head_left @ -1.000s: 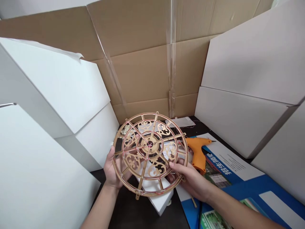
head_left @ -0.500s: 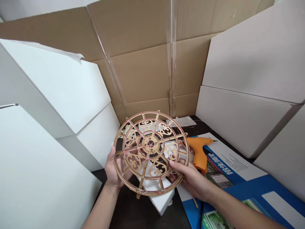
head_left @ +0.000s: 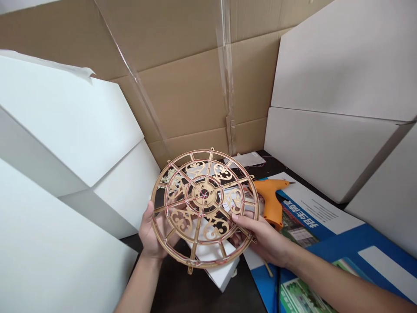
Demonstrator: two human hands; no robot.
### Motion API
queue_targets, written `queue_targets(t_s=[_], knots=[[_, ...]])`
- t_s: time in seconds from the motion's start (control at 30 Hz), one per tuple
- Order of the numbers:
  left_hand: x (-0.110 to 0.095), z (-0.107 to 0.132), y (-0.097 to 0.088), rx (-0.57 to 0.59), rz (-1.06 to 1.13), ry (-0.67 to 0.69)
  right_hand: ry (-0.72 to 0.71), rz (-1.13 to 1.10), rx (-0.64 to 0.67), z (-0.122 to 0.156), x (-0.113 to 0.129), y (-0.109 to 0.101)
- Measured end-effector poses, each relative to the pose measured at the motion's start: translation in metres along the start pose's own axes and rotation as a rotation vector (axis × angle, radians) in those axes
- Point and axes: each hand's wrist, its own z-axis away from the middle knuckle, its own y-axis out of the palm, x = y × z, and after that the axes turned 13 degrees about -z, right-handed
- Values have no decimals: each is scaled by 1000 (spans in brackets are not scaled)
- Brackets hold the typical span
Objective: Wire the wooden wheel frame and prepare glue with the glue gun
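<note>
Between my two hands is a round, tan openwork wheel frame (head_left: 206, 195), tilted towards me, with spokes, scroll ornaments and a hub with small holes. Thin reddish wire or thread runs along its rings and spokes. My left hand (head_left: 153, 232) grips the left rim, thumb on top and fingers behind, partly seen through the gaps. On the lower right, my right hand (head_left: 260, 237) is closed on the frame, its thumb across a spoke and the other fingers underneath. Just beyond the right rim lies an orange glue gun (head_left: 273, 198).
Below the frame is a white box (head_left: 223, 276) on the dark table (head_left: 182, 295). Blue printed sheets (head_left: 345, 243) spread across the right. Pale small pieces (head_left: 169, 176) lie behind the frame. White boxes (head_left: 107, 182) and a cardboard wall (head_left: 185, 95) close in the space.
The camera view has shifted slightly. Both hands keep their hold on the wheel frame, which is tilted a little differently.
</note>
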Motion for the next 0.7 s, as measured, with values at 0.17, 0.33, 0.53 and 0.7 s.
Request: queue_targets(t_s=[0.17, 0.33, 0.53, 0.7], knots=[[1, 1, -3, -15, -36, -22, -8, 9, 7, 0, 0, 2], [2, 2, -3, -82, -38, -16, -3, -10, 17, 0, 1, 3], [3, 2, -8, -199, -6, -52, -6, -19, 10, -1, 0, 2], [1, 3, -6, -173, -25, -63, -15, -1, 14, 1, 1, 3]])
